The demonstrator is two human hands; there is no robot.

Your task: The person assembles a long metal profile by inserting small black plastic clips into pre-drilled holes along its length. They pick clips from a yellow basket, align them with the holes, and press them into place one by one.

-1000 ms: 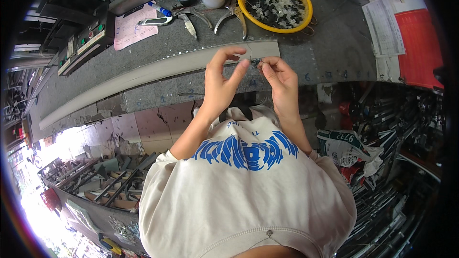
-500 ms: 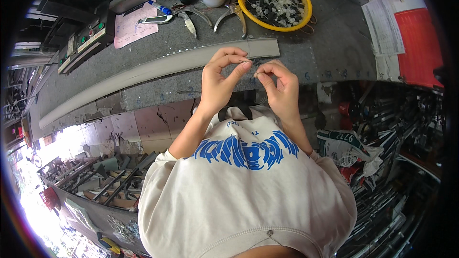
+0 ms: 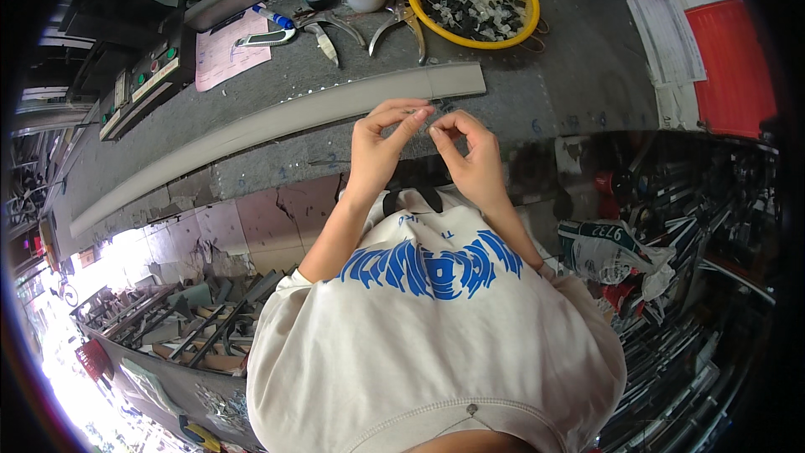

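Grey strip (image 3: pixel 277 126) ran from the left of the frame to upper centre, its right end just above my hands. That was the nearest piece. My left hand (image 3: pixel 375 151) and right hand (image 3: pixel 474 159) sat near centre, apart, only a small gap between fingertips. Thumbs and fingers were bent in close on both; couldn't tell if either gripped anything, too small. Left fingertips overlapped the strip's lower edge in view; contact unclear.

Tight side: narrow band of bench (image 3: pixel 579 50) from strip to front edge, under my hands. Upper centre: pliers (image 3: pixel 416 35) and yellow basket (image 3: pixel 478 42) bounded the band above the strip. Widest bench stretch was upper right, from basket rim to papers (image 3: pixel 671 42).
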